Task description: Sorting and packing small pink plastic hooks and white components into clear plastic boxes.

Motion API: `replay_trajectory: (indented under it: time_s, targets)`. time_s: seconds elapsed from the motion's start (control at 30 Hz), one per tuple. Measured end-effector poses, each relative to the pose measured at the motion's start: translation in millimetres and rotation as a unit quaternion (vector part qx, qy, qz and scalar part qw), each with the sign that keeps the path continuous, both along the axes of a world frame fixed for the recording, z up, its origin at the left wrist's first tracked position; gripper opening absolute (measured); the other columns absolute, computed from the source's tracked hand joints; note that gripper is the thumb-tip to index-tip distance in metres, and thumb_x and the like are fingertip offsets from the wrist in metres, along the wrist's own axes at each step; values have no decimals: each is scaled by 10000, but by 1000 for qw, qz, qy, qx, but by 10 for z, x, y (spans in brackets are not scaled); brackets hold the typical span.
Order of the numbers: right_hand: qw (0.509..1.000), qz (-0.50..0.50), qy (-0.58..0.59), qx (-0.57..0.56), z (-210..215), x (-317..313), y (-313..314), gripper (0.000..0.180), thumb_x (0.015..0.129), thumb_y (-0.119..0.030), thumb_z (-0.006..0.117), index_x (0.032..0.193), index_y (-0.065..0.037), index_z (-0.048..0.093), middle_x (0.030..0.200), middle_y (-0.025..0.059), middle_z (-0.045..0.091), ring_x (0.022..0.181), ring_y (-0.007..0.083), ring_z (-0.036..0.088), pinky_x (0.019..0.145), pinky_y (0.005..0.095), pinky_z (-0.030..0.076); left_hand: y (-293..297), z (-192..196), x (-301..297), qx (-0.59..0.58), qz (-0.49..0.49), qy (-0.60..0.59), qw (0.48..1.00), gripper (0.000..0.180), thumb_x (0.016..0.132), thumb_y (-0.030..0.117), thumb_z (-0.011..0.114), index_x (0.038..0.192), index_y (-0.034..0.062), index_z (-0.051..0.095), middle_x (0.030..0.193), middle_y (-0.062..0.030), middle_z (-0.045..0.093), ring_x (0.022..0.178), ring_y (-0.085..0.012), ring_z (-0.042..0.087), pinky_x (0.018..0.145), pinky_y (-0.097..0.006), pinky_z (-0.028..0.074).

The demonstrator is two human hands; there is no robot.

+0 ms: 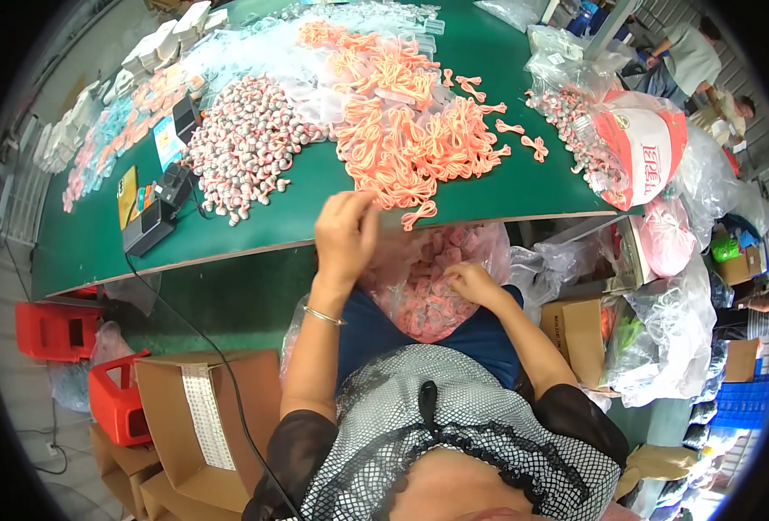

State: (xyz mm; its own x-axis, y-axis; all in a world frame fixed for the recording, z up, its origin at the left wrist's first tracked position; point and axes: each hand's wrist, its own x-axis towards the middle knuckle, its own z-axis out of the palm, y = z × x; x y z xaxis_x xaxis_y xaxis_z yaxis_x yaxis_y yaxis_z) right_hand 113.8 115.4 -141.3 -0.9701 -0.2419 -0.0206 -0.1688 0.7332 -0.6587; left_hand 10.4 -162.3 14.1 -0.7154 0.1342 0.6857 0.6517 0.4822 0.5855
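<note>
Left hand point(346, 233) at near desk point(228, 234) edge, fingers curled on coral bow point(419, 214), long axis left-right; right hand point(469, 280) in bag point(428, 286), fingers bunched.

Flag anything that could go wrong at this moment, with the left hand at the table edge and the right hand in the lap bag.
One orange bow hangs at the green table's edge beside the left hand; a brush could knock it off. The clear bag of pink pieces rests open on the lap under the right hand and might slump and spill. The black cable trailing past the cardboard box could snag.
</note>
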Motion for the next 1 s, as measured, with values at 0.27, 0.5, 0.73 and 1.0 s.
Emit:
replay_trajectory:
  time_s: [0.27, 0.5, 0.73, 1.0]
  targets:
    - [958, -39, 282, -27, 2234, -1134, -342, 79, 857, -81, 680, 899, -13, 686, 859, 97, 679, 769, 225, 652, 686, 321, 516, -69, -161, -288, 5, 80, -10, 997, 147, 823, 31, 688, 968, 51, 682, 901, -100, 646, 807, -271, 599, 702, -361, 495]
    - [861, -4, 493, 126, 2087, -2366, -700, 128, 827, -122, 662, 949, -82, 656, 885, 91, 632, 857, 314, 632, 708, 412, 514, -165, -177, -323, 12, 99, -4, 995, 148, 807, 29, 688, 953, 54, 682, 908, -99, 643, 847, -284, 603, 727, -372, 497]
    - [888, -112, 438, 81, 2152, -2444, -557, 131, 834, -152, 664, 946, -83, 671, 901, 122, 656, 814, 324, 660, 704, 426, 537, -640, -29, -507, -169, 298, 21, 939, 181, 798, 126, 698, 977, 107, 682, 947, -86, 617, 908, -296, 586, 779, -421, 462]
    - [882, -262, 367, -139, 2124, -2049, -116, 259, 810, -38, 681, 1068, -50, 683, 728, 54, 638, 623, 113, 612, 616, 272, 514, -856, -187, -733, -227, 304, 22, 925, 106, 777, 39, 574, 798, 31, 678, 804, -130, 606, 775, -325, 618, 678, -443, 493]
